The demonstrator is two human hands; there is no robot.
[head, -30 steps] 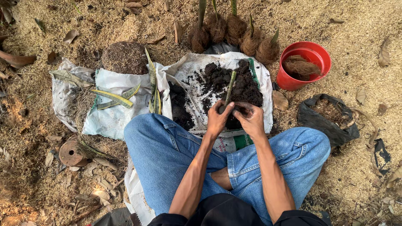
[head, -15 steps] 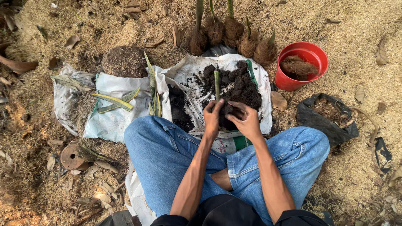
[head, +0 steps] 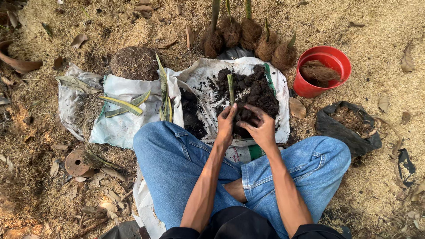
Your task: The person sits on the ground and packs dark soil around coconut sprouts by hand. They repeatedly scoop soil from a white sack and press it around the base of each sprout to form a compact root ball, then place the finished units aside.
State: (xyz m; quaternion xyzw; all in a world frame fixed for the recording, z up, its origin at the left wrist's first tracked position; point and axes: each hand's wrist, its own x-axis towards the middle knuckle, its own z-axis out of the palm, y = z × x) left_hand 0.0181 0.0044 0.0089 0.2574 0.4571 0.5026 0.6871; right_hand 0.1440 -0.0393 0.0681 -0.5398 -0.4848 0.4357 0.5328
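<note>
Outdoor spot, ground covered in dry husk and dead leaves, with a person sitting cross-legged in jeans on it. In front of the knees lies a white sack [head: 265, 75] spread flat with a heap of dark potting soil [head: 256, 90] on it. Both hands are pressed around a clump of soil with a green snake plant cutting [head: 230, 88] sticking straight up out of it. The left hand [head: 226, 124] has its fingers curled against the left side of the clump, the right hand [head: 261, 128] cups the other side, fingers bent and closed on the soil (pretty grubby work).

Left of the fingers, more striped cuttings [head: 126, 105] lie on a second sack [head: 128, 115]. Beyond the fingertips a row of coir-wrapped root balls [head: 250, 37] stands upright. To the right sits a red pot [head: 327, 71] with coconut fibre inside, then a black plastic bag [head: 349, 128].
</note>
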